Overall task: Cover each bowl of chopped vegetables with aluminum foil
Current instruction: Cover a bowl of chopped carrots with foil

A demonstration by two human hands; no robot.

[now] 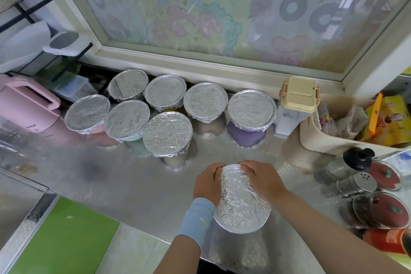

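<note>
Low in the centre of the frame, my left hand [208, 182], with a pale blue sleeve [195, 218] at the wrist, and my right hand [262, 178] both grip a round bowl wrapped in crinkled silver aluminum foil [242, 204]. My fingers curl over its far rim, 1 hand on each side, I judge to crimp the foil tight under the edge. The bowl seems to rest on the silver embossed metal counter [133, 176], mouth facing up toward me. Being round, it has no true long axis, though its foil face looks stretched from upper left to lower right. Above it, mid-frame, 7 foil-covered round bowls [167, 137] stand clustered, likely parked clear of my working space.
</note>
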